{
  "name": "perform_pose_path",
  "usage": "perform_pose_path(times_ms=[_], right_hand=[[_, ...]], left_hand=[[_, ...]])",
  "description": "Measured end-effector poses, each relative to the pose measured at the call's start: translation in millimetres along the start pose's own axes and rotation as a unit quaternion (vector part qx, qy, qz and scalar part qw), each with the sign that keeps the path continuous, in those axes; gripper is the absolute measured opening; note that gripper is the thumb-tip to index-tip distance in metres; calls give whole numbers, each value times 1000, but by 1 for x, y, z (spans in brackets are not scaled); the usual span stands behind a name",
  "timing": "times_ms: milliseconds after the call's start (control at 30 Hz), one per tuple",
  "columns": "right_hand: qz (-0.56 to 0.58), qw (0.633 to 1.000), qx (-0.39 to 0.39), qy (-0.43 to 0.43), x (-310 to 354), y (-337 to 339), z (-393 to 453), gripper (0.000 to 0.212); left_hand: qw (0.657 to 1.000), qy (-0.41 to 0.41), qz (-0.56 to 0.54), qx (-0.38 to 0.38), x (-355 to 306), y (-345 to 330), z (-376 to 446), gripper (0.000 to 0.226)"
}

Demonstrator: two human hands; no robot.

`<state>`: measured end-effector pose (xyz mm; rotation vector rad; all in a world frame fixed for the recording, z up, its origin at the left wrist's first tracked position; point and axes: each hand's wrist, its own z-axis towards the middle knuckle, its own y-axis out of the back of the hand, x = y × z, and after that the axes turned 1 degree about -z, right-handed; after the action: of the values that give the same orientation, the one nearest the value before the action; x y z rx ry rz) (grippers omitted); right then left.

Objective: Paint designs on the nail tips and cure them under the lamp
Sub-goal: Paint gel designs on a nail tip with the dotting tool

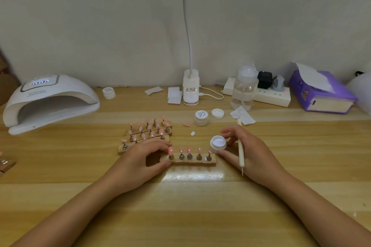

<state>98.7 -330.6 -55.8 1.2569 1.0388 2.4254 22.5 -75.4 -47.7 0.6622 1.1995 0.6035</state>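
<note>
A wooden holder strip with several pink nail tips on metal stands lies in front of me. My left hand pinches its left end between thumb and fingers. My right hand holds an open white paint jar with its fingertips, and a white dotting pen lies tucked across the same hand. Three more strips of pink tips sit just behind. The white curing lamp stands at the far left with its opening facing me.
A closed jar, a loose lid and wipes lie behind my right hand. Further back are a desk lamp base, a clear bottle, a power strip, a purple tissue box and another jar.
</note>
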Motion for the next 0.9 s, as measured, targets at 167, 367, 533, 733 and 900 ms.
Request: perform_pose_path(times_ms=[167,367,533,733,900], right_hand=[[34,998,-36,-50,-2,-1,5,38],[89,991,-43,-84,-2,0,9,36],[158,983,-35,-87,-5,7,7,23],[272,948,-124,-110,-4,17,5,22],[297,926,-164,-164,5,21,8,24]], left_hand=[[1000,-23,6,-9,-8,-9,0,31],[999,-30,-6,22,-24,-24,11,25],[998,-26,-25,44,-36,-37,26,20],[995,-11,-71,67,-37,-38,36,31],[995,-22,-79,59,-33,-39,35,31]])
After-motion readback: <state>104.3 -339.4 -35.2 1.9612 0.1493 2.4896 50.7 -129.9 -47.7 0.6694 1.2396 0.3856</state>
